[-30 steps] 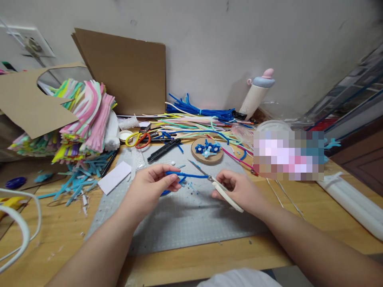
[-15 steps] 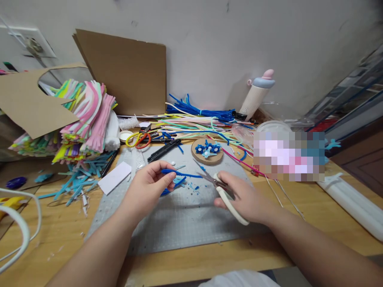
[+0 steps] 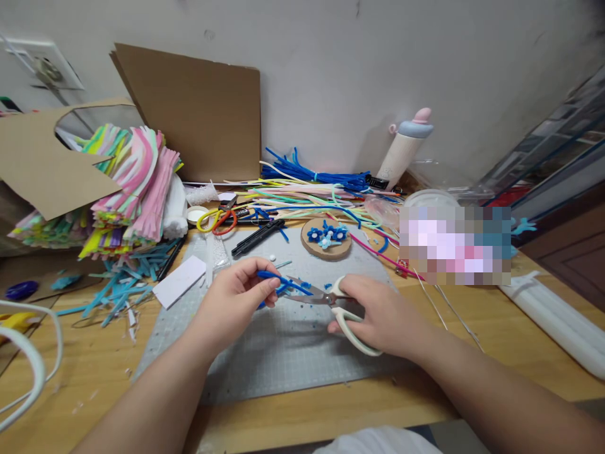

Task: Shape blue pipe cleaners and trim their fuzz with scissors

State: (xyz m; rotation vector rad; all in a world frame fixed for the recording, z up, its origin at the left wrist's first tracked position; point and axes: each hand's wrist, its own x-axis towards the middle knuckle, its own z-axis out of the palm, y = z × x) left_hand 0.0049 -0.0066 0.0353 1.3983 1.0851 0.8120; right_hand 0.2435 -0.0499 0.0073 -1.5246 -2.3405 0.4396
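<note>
My left hand [image 3: 248, 287] pinches a blue pipe cleaner [image 3: 295, 284], whose free end points right. My right hand [image 3: 373, 312] grips white-handled scissors [image 3: 350, 328] with the blades apart, one on each side of the pipe cleaner. Whether the blades touch it I cannot tell. More blue pieces lie below my left fingers, partly hidden. Beneath both hands is a grey cutting mat [image 3: 265, 372] with small blue scraps. Just beyond the scissors, a round wooden disc [image 3: 331, 253] bears blue pipe-cleaner flowers [image 3: 328, 235] with white centres.
Behind the mat lie loose coloured pipe cleaners [image 3: 302, 198] and a blue bundle [image 3: 316, 176]. Yellow-and-red scissors [image 3: 217, 221] and a black tool [image 3: 258, 238] sit left of the disc. Pastel bundles [image 3: 142, 183] fill the left side. A bottle [image 3: 404, 148] leans against the wall.
The scissors have moved left and their blades now straddle the blue pipe cleaner. Its free end has tipped downward. My left hand stays nearly where it was.
</note>
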